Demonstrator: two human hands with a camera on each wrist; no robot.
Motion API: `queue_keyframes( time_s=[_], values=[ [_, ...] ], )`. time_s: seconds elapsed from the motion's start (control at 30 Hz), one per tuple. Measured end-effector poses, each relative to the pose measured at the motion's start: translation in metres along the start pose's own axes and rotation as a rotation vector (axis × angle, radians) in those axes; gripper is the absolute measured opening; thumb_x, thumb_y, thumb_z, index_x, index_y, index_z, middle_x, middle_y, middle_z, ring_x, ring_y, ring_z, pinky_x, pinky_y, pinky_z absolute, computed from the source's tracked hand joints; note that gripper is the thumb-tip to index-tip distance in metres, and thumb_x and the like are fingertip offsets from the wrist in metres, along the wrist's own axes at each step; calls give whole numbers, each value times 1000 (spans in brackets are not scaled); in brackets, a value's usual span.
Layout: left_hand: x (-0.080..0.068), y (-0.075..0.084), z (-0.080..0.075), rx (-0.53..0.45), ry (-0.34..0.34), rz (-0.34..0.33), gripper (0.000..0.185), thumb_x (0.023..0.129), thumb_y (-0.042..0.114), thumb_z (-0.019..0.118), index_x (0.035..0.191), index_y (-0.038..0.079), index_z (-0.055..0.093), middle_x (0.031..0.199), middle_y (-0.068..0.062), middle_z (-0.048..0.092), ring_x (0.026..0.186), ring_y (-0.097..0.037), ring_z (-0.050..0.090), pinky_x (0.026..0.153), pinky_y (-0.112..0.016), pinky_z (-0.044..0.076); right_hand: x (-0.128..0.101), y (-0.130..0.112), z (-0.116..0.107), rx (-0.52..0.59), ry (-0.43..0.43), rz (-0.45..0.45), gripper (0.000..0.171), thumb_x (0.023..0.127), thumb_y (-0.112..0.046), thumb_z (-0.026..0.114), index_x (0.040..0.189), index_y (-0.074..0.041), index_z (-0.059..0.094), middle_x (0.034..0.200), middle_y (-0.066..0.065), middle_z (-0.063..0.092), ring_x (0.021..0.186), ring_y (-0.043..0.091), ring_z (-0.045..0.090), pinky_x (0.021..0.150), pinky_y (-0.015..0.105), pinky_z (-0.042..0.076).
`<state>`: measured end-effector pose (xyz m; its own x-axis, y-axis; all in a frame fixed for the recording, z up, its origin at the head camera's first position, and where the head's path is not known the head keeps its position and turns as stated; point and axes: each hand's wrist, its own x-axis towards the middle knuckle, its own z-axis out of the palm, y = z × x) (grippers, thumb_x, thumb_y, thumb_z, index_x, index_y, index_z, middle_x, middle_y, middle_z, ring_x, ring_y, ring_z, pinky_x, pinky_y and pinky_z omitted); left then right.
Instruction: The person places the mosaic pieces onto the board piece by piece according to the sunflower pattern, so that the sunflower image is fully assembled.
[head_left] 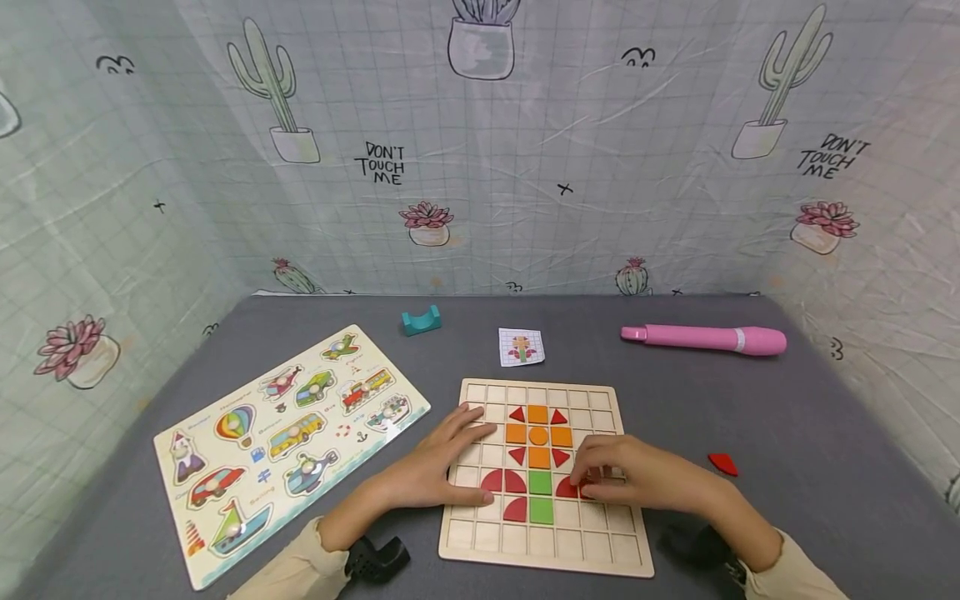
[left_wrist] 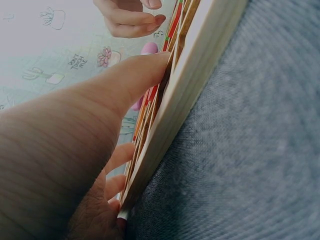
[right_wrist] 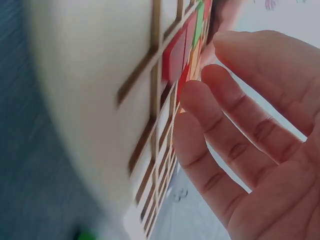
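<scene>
The left hand point(head_left: 435, 467) presses flat on the gridded wooden puzzle board point(head_left: 542, 533) while right-hand fingers point(head_left: 588, 477) pinch a red quarter-circle tile point(head_left: 567, 488) into the nearly finished flower; one red tile point(head_left: 723, 463) waits on the grey bench point(head_left: 810, 433).

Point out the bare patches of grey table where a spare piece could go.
Bare cloth lies right of the grid board, around the loose red piece and below the pink pen. Another strip runs between the vehicle puzzle and the teal block. The board's middle is crowded by both hands.
</scene>
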<state>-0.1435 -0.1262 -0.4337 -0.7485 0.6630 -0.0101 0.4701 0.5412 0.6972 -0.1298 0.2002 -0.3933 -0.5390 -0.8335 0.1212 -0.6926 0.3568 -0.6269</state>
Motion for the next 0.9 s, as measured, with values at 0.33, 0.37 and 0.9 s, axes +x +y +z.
queue_keyframes(
  time_s=[0.33, 0.37, 0.9],
  values=[
    [2, 0, 0, -3, -2, 7, 85, 80, 48, 76, 150, 19, 38, 162, -4, 16, 151, -27, 1, 111, -65, 20, 29, -16, 16, 17, -112, 19, 8, 94, -15, 66, 101, -16, 70, 90, -9, 57, 75, 0, 50, 65, 15, 46],
    [2, 0, 0, -4, -2, 7, 85, 80, 48, 76, 150, 19, 38, 162, -4, 16, 151, -27, 1, 111, -65, 19, 32, -18, 17, 9, -119, 22, 8, 94, -16, 66, 101, -17, 71, 91, -9, 58, 76, 0, 50, 66, 15, 46],
    [1, 0, 0, 2, 6, 12, 84, 81, 47, 76, 150, 18, 38, 161, -5, 18, 151, -27, 2, 112, -63, 19, 61, -31, 32, -132, -157, 26, 7, 90, -15, 70, 97, -16, 68, 85, -10, 53, 76, 1, 46, 70, 13, 42]
  ],
)
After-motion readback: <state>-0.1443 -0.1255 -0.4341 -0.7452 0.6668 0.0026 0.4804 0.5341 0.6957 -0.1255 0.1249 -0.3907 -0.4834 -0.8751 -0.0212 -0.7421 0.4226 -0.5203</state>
